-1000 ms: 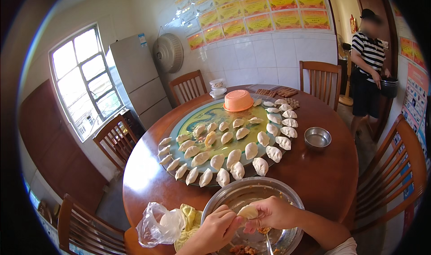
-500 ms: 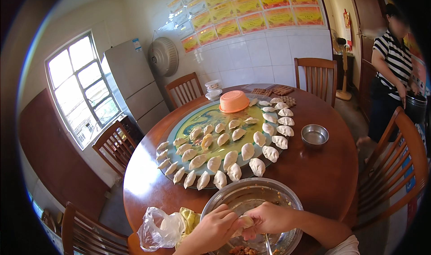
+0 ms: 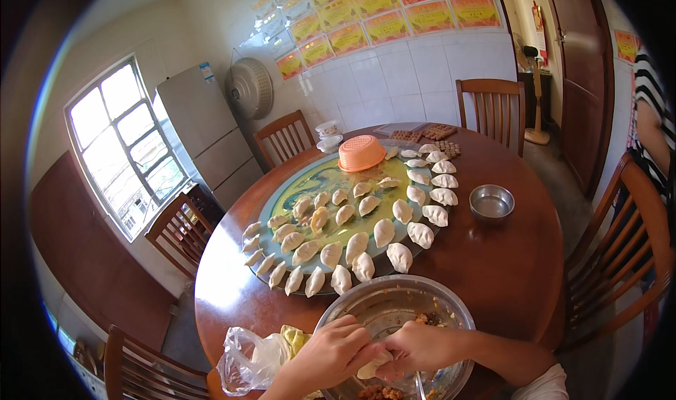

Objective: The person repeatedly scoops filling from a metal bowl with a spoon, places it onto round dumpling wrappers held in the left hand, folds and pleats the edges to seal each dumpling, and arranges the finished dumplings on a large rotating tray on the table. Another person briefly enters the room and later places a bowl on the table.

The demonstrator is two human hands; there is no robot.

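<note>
Above a large metal bowl (image 3: 461, 305) at the table's near edge, my left hand (image 3: 343, 349) and my right hand (image 3: 421, 345) meet around a pale dough dumpling (image 3: 373, 365). Fingers of both hands pinch its edge; part of it is hidden behind them. Reddish-brown minced filling (image 3: 380, 392) lies in the bowl, and a spoon handle (image 3: 420, 384) stands out of it below my right hand. Just beyond the bowl, several shaped dumplings (image 3: 399, 258) sit in curved rows on a round glass turntable (image 3: 276, 204).
An upturned orange basket (image 3: 361, 153) rests on the turntable's far part. A small metal bowl (image 3: 491, 204) stands to the right. Left of my hands lie a clear plastic bag (image 3: 246, 358) and a yellow cloth (image 3: 294, 338). Wooden chairs (image 3: 627, 245) surround the table; a person in stripes (image 3: 655, 111) is at far right.
My hands still hold the dumpling together, with their fingers slightly shifted along its edge. The striped person has moved right, mostly out of view. The whole view has tilted slightly.
</note>
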